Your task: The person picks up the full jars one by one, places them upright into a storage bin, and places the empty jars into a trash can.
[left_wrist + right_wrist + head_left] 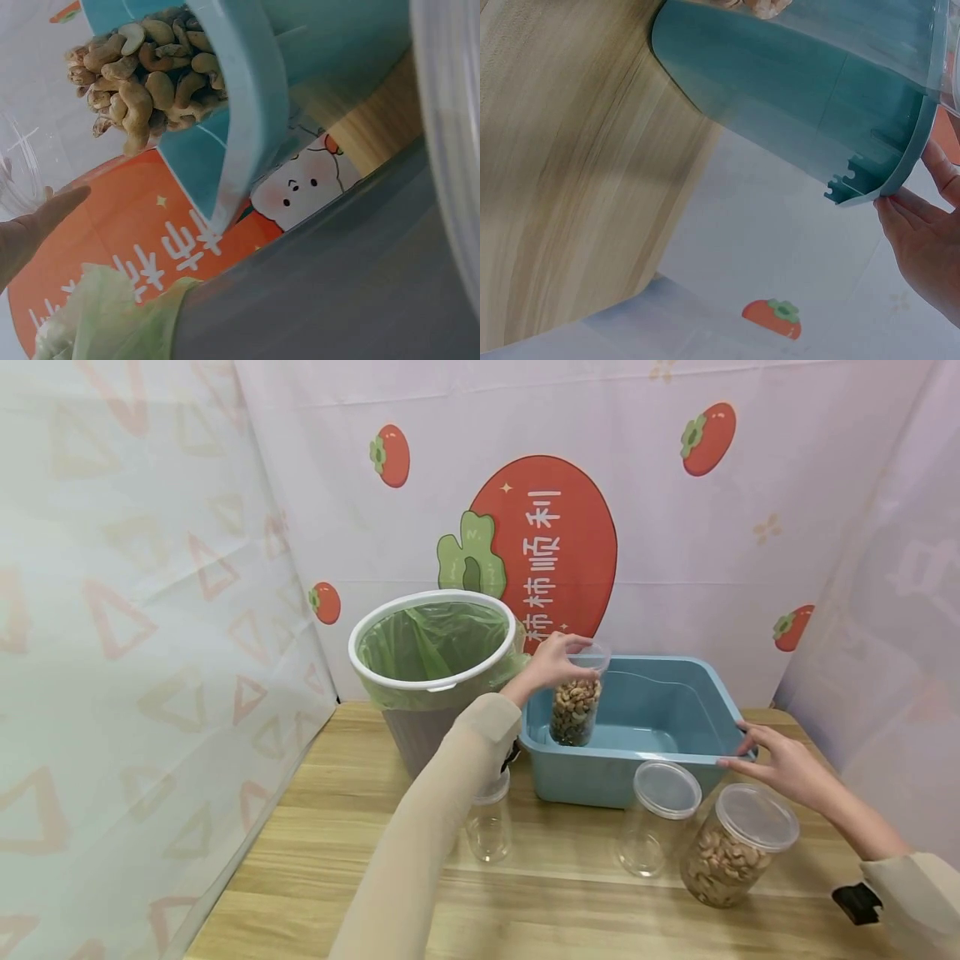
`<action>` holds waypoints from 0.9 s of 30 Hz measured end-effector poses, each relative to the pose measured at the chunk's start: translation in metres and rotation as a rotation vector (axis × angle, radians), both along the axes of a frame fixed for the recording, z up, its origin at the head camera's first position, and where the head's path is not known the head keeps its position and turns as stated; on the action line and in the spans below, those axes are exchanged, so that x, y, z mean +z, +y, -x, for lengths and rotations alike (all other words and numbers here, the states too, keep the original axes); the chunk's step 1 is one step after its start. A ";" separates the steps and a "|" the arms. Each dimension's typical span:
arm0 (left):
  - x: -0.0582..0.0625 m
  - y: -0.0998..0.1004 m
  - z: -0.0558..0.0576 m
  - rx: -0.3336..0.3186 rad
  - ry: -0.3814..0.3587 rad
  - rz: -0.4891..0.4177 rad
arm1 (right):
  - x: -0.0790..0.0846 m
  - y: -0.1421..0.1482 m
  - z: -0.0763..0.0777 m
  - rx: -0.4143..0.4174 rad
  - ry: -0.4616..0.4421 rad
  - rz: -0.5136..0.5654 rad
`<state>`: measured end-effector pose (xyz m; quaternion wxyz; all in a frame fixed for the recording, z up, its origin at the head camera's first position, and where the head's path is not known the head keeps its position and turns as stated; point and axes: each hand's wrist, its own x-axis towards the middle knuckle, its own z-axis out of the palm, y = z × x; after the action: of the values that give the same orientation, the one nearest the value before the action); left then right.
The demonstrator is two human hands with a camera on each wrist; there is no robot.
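Note:
My left hand (553, 662) grips a clear lidded jar of cashews (575, 706) near its top, thumb on the near side. The jar stands upright, or nearly so, inside the left end of a blue plastic basin (581, 783); whether it touches the bottom I cannot tell. In the left wrist view the cashews (154, 75) show beside the basin rim (251, 112), with part of the left hand (34, 229) at the left edge. At the basin's right front corner, my right hand (787, 768) holds the rim between thumb and fingers, also seen in the right wrist view.
A bin (408, 735) lined with a green bag stands left of the basin, under my left forearm. In front are a see-through lidded jar (489, 833) at left, another see-through jar (648, 831) at right, and a wide jar of cashews (723, 860) beside it. Printed cloth walls surround the table.

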<state>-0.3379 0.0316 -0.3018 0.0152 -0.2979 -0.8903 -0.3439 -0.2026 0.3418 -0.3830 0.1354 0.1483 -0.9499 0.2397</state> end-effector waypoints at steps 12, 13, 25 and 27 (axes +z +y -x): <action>-0.015 0.001 0.006 0.006 -0.096 0.080 | -0.001 -0.001 -0.001 0.006 0.027 -0.004; -0.015 0.001 0.007 0.004 -0.099 0.082 | -0.001 -0.001 -0.001 0.006 0.027 -0.004; -0.018 0.002 0.018 -0.024 -0.197 0.109 | 0.000 -0.001 -0.001 0.006 0.015 -0.011; -0.033 0.005 0.036 -0.045 -0.189 0.131 | 0.000 -0.001 -0.001 0.006 0.016 -0.012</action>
<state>-0.3743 0.0365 -0.3348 -0.0960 -0.2847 -0.9014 -0.3118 -0.2016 0.3406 -0.3826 0.1414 0.1539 -0.9497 0.2333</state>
